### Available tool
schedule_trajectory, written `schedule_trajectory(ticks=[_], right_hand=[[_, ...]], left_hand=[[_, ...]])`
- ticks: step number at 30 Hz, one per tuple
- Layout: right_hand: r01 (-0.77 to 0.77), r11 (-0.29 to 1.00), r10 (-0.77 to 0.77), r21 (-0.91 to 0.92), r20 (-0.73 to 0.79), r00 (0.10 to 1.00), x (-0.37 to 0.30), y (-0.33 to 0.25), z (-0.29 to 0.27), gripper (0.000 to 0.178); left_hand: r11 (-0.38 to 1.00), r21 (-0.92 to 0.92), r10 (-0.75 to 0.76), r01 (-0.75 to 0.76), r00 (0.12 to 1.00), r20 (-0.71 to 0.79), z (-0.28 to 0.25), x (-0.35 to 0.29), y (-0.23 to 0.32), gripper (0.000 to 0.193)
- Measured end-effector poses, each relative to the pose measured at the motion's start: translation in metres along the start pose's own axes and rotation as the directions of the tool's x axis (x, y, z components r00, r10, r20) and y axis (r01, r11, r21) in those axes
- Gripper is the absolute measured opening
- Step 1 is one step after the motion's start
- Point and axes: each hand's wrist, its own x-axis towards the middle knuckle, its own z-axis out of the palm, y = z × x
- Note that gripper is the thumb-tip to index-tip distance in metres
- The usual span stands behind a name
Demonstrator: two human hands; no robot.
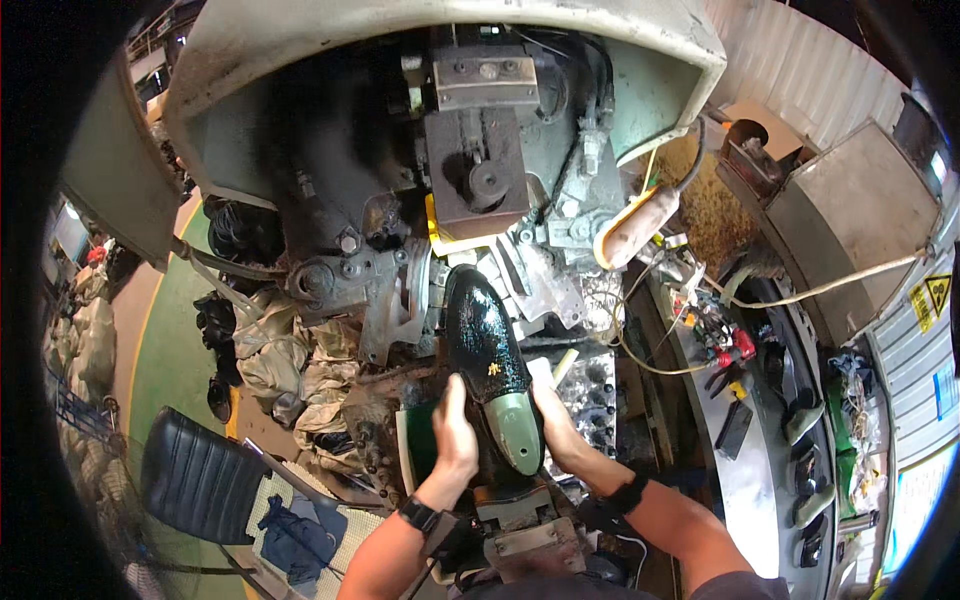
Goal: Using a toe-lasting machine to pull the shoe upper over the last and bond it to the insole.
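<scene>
Grey metal makes the machine [485, 85] at your twelve o'clock. In the centre, the glossy black shoe upper [485, 340] covers the front of the green last [513, 425], toe nearly to twelve. Your left hand [456, 440] and right hand [560, 430] flank it at eight and four, probably for steadiness; fingers are partly hidden, so I cannot tell whether they pinch. At two, the lamp [640, 228] perhaps gives light. A yellow warning sign [932, 300] is at three; the upper carries a small gold mark [494, 369].
</scene>
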Motion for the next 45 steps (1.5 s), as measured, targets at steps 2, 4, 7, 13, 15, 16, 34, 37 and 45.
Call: schedule_trajectory(ticks=[2, 4, 7, 13, 15, 16, 34, 37, 45], right_hand=[[-0.325, 0.945, 0.327, -0.047, 0.056, 0.943, -0.014, -0.013, -0.035, 0.061], [-0.165, 0.954, 0.173, -0.251, 0.007, 0.985, -0.034, -0.026, -0.078, 0.056], [-0.144, 0.989, 0.138, -0.029, -0.133, 0.981, -0.050, -0.026, -0.123, 0.048], [-0.095, 0.994, 0.106, 0.057, -0.230, 0.967, -0.083, -0.021, -0.163, 0.033], [-0.106, 0.992, 0.123, 0.069, -0.327, 0.937, -0.095, -0.020, -0.173, 0.027], [-0.054, 0.991, 0.092, 0.122, -0.336, 0.937, -0.099, -0.019, -0.177, 0.026], [0.088, 0.968, -0.136, -0.234, -0.200, 0.970, -0.114, -0.010, -0.142, 0.015], [0.187, 0.908, -0.269, -0.375, -0.180, 0.946, -0.115, -0.017, -0.126, 0.012], [0.563, 0.542, -0.632, -0.624, 0.139, 0.762, -0.151, -0.058, -0.066, 0.023]], left_hand=[[0.847, 0.448, 0.349, -0.285, 0.935, -0.066, -0.059, 0.005, 0.004, 0.030], [0.655, 0.720, 0.555, -0.229, 0.792, -0.253, -0.133, 0.015, 0.007, 0.032], [0.724, 0.628, 0.073, 0.285, 0.874, -0.481, -0.234, 0.014, -0.004, 0.053], [0.632, 0.723, 0.248, 0.278, 0.812, -0.529, -0.274, -0.009, -0.047, 0.045], [0.709, 0.584, -0.071, 0.395, 0.864, -0.498, -0.268, -0.016, -0.040, 0.035], [0.753, 0.498, -0.247, 0.431, 0.886, -0.393, -0.262, -0.019, -0.035, 0.029], [-0.130, 0.891, -0.040, -0.435, 0.900, 0.434, -0.162, -0.064, -0.081, 0.044], [0.618, 0.763, -0.074, -0.189, 0.953, 0.295, -0.161, -0.079, -0.091, 0.056], [0.562, 0.795, 0.146, -0.228, 0.973, 0.176, -0.155, -0.150, 0.073, 0.054]])
